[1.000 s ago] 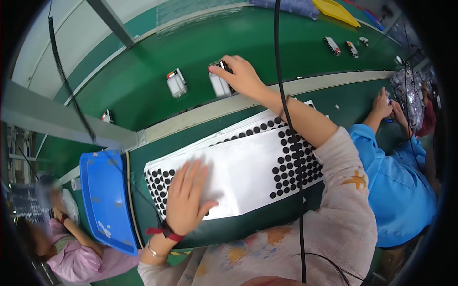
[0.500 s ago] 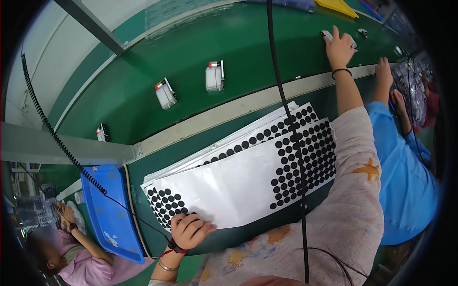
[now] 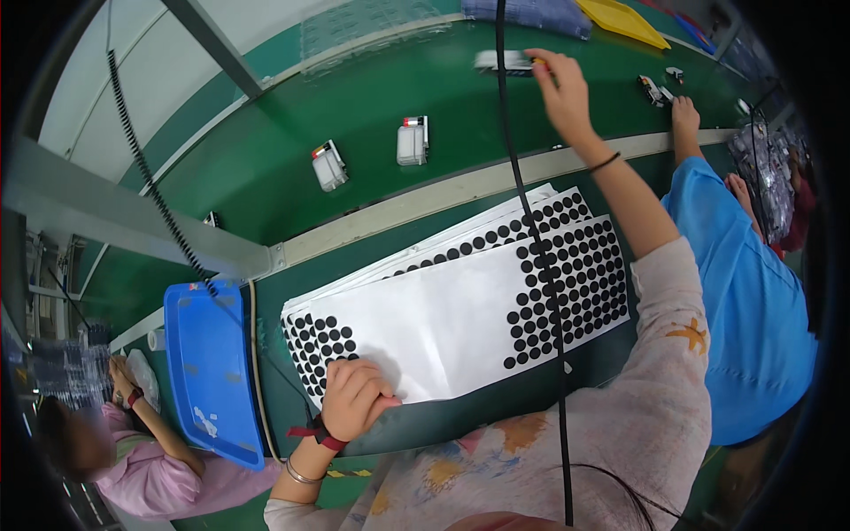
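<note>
My right hand (image 3: pixel 567 97) reaches over the green belt and grips one end of a white plastic device (image 3: pixel 489 61), smeared by motion, with a black cable crossing in front of it. My left hand (image 3: pixel 356 396) lies at the near edge of white sheets of round black stickers (image 3: pixel 434 341), its fingers curled together. Whatever may be between those fingers is hidden. The sheets lie in a loose stack, the top one partly bare in its middle. Two clear-and-white devices with orange-and-black ends, a left one (image 3: pixel 329 166) and a right one (image 3: pixel 413 143), rest on the belt.
A blue tray (image 3: pixel 209 363) stands left of the sheets, beside a metal post (image 3: pixel 142 221). The black cable (image 3: pixel 508 124) hangs across the view. Co-workers sit at both sides; one's hand (image 3: pixel 684 115) is near another device (image 3: pixel 651 91). A yellow tray (image 3: pixel 625 22) lies far back.
My right hand has moved left along the belt, carrying the white device. My left hand stays by the sheets. The view has shifted a little.
</note>
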The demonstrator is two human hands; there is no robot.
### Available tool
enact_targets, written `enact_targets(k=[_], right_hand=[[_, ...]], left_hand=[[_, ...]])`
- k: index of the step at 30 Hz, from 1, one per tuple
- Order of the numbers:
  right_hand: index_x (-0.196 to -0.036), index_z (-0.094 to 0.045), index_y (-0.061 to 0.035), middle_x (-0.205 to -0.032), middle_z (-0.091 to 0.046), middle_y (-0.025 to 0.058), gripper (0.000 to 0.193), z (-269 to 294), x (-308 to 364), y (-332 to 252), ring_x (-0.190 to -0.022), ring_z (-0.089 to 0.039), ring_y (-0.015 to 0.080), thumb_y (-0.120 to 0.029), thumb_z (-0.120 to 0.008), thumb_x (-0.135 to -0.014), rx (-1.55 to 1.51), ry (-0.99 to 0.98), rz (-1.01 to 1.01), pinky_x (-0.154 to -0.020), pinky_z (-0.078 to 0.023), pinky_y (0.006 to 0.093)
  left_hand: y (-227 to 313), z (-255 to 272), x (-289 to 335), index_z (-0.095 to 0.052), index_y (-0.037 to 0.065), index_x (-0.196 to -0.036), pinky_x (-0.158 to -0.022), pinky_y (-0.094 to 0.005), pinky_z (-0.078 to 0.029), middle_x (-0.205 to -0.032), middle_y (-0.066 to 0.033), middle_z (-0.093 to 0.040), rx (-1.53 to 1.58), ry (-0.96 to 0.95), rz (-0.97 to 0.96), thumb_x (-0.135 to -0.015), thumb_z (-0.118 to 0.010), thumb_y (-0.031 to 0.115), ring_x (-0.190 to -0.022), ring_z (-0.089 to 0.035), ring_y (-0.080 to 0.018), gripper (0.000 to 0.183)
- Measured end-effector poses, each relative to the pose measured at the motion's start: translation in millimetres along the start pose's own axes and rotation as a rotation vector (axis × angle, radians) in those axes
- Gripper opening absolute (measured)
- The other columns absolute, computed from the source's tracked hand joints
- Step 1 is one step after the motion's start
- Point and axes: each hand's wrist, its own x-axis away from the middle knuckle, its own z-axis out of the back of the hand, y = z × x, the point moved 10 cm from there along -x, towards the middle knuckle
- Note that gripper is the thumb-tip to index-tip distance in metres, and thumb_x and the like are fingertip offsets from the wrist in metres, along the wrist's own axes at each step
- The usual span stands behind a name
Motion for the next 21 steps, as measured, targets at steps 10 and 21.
enact_targets(k=[10, 21], right_hand=[[-0.112, -0.051, -0.0044, -0.105, -0.054, 0.002, 0.023, -75, 85, -219, -0.095, -0.05, 0.0084, -0.015, -0.049, -0.091, -1.465, -0.634, -0.602, -0.085, -0.041, 0.0247], [-0.108, -0.051, -0.0052, -0.095, -0.054, 0.0034, 0.022, -99, 170, -257, -0.088, -0.054, 0.0095, -0.018, -0.052, -0.09, -1.949, -0.886, -1.218, -0.078, -0.047, 0.0255]], left_hand=[[-60, 40, 8, -0.041, 0.008, -0.08, -0.073, -0.0318, -0.041, -0.079, -0.0053, -0.047, 0.965, 0.3, 0.378, -0.084, -0.053, 0.014, -0.08, -0.049, -0.0187, 0.014], [-50, 79, -87, -0.057, 0.002, -0.083, -0.07, -0.0278, -0.044, -0.075, -0.0065, -0.059, 0.468, 0.291, 0.284, -0.071, -0.067, 0.002, -0.074, -0.056, -0.0177, 0.016]])
